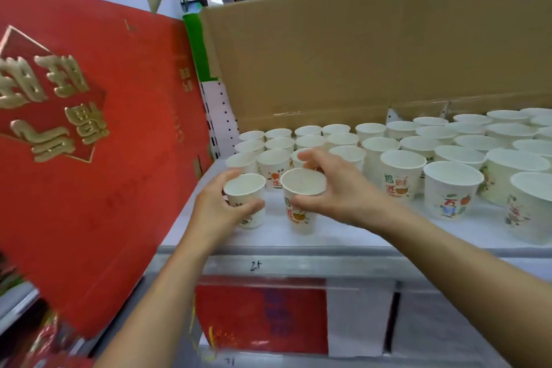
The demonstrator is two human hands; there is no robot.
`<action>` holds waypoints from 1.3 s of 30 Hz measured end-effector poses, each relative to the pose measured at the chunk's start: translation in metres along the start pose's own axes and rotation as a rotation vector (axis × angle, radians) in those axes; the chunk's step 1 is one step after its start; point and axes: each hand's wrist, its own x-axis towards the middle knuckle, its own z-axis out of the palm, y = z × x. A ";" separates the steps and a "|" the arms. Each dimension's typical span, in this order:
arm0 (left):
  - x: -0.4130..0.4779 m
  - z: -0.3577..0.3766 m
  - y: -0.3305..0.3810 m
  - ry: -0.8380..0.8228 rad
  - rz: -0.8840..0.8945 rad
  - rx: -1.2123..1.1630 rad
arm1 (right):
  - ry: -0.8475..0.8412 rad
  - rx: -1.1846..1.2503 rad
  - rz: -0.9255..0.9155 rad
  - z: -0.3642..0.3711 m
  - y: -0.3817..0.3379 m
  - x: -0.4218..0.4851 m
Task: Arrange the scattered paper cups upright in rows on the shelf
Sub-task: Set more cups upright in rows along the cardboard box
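Observation:
Two white printed paper cups stand upright at the front left of the white shelf (pixel 343 233). My left hand (pixel 218 209) is wrapped around the left cup (pixel 245 188). My right hand (pixel 337 185) grips the right cup (pixel 303 185) from its right side, fingers over the far rim. Behind them several cups (pixel 279 155) stand upright in tidy rows at the back left. More upright cups (pixel 451 185) fill the shelf's right side, packed less evenly.
A large red box with gold characters (pixel 89 128) leans against the shelf's left end. A brown cardboard sheet (pixel 373 54) forms the back wall. Below the shelf edge (pixel 298 260) sits a lower shelf with red packaging (pixel 263 317).

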 end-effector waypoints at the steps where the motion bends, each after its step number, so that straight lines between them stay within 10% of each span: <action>1: 0.004 -0.001 -0.007 -0.020 0.006 0.001 | 0.002 0.030 0.004 0.014 0.002 0.007; 39: 0.026 0.004 -0.036 0.072 0.005 0.034 | 0.139 0.204 0.181 0.087 0.017 0.039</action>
